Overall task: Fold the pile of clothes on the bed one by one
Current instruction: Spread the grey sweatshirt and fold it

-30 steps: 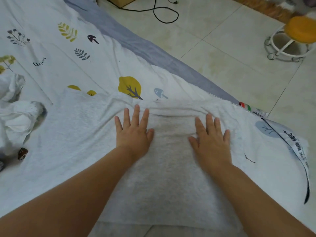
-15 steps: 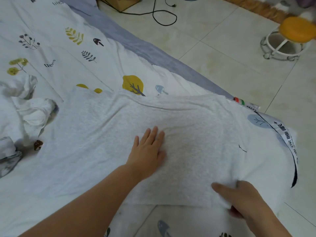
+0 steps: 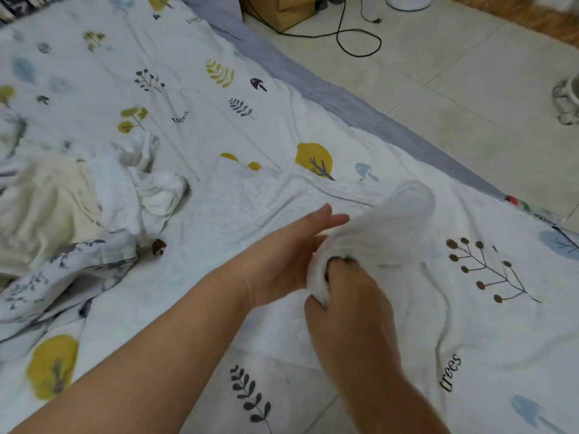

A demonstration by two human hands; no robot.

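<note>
A pale grey garment (image 3: 238, 211) lies spread on the printed bedsheet (image 3: 488, 308) in the middle of the view. My right hand (image 3: 347, 296) grips its right side and has lifted that part into a raised, blurred fold (image 3: 404, 220). Just left of the fold, my left hand (image 3: 291, 249) rests edge-on on the garment, fingers straight and pointing toward the far right, holding nothing. A pile of unfolded clothes (image 3: 62, 202) sits at the left: cream and white pieces, with a leaf-print cloth (image 3: 72, 274) in front.
The bed's grey border (image 3: 332, 98) runs diagonally along the far right edge, with tiled floor (image 3: 470, 98) beyond. On the floor lie a black cable (image 3: 360, 42) and a cardboard box (image 3: 279, 10). A stool's base (image 3: 567, 101) shows at the right edge.
My right hand has taken hold of the garment's right side and carried it up and leftward over the middle. My left hand has turned from flat to edge-on. The view has swung left.
</note>
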